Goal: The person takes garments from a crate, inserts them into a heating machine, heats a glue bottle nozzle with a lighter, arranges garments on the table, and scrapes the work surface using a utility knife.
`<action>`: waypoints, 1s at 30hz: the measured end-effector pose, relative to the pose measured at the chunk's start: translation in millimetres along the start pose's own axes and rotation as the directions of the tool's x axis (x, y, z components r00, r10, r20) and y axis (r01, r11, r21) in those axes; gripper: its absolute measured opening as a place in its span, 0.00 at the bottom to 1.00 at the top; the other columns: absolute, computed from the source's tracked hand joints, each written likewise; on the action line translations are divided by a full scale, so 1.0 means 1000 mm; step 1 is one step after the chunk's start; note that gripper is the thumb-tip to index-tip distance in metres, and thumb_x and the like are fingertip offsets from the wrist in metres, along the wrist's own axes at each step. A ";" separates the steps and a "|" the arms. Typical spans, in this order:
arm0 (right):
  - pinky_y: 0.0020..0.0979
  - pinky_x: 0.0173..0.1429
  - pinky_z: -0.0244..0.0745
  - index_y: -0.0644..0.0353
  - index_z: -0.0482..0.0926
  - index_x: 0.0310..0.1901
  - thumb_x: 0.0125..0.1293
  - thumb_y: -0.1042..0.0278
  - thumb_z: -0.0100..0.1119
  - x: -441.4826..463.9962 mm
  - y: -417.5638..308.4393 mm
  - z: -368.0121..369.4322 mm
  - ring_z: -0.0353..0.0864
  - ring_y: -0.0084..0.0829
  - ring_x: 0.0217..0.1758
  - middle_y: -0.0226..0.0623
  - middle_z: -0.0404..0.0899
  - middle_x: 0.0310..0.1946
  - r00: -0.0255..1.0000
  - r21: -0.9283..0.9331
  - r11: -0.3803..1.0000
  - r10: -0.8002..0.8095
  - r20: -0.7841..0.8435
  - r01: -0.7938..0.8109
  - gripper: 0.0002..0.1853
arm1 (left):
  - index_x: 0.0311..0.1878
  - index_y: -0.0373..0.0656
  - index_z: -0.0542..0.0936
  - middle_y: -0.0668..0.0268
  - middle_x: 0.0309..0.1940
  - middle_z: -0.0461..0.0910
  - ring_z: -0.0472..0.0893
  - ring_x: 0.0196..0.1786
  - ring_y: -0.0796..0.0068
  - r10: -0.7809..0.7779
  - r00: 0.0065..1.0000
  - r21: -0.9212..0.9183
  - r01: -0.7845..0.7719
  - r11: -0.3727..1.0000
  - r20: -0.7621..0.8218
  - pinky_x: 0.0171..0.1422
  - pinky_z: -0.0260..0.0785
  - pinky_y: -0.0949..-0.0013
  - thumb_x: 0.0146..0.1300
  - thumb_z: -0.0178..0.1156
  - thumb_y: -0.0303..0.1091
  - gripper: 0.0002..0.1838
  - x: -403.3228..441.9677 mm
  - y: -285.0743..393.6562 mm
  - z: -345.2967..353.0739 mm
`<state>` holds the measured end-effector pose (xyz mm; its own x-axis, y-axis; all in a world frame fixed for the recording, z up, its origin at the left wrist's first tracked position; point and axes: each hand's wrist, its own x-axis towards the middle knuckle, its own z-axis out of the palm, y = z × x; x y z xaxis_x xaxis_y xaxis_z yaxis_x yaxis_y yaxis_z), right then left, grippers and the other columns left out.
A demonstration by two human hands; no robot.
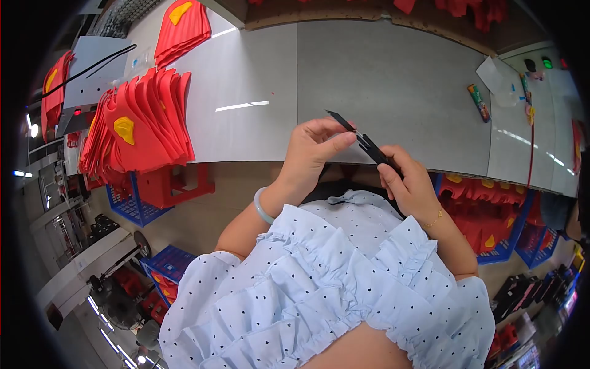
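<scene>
Over the front edge of the table, both my hands are on a black utility knife [372, 149]. My right hand [405, 182] is closed around the lower end of its slim black handle. With thumb and fingers pinched, my left hand [317, 147] grips the other end, where a dark pointed blade [340, 120] sticks out up and to the left. A small silvery part shows between blade and handle. I cannot tell whether the blade piece is fixed firmly to the handle.
Red foam-like pieces with yellow patches [144, 123] are stacked at the table's left, with another stack [182, 31] behind. A colourful tube [478, 103] lies at the right. Below are a red stool [166, 186] and blue crates [134, 200]. A shelf edge [344, 15] borders the back.
</scene>
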<state>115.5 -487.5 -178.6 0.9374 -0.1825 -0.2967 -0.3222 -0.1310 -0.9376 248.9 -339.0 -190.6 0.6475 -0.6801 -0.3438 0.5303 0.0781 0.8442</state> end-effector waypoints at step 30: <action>0.25 0.31 0.67 0.61 0.73 0.51 0.65 0.72 0.51 -0.007 0.054 -0.027 0.72 0.24 0.25 0.35 0.71 0.23 0.938 -0.452 0.891 -0.197 -0.284 0.050 0.13 | 0.25 0.40 0.80 0.60 0.28 0.81 0.80 0.30 0.68 -0.438 0.785 0.558 0.620 0.552 -0.439 0.38 0.71 0.66 0.49 0.68 0.33 0.08 -0.174 -0.090 -0.342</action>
<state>88.3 -519.5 -222.1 0.9054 -0.4224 -0.0418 -0.2996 -0.5662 -0.7679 275.5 21.3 -347.2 0.5163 -0.2483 -0.8196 0.3881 -0.7853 0.4824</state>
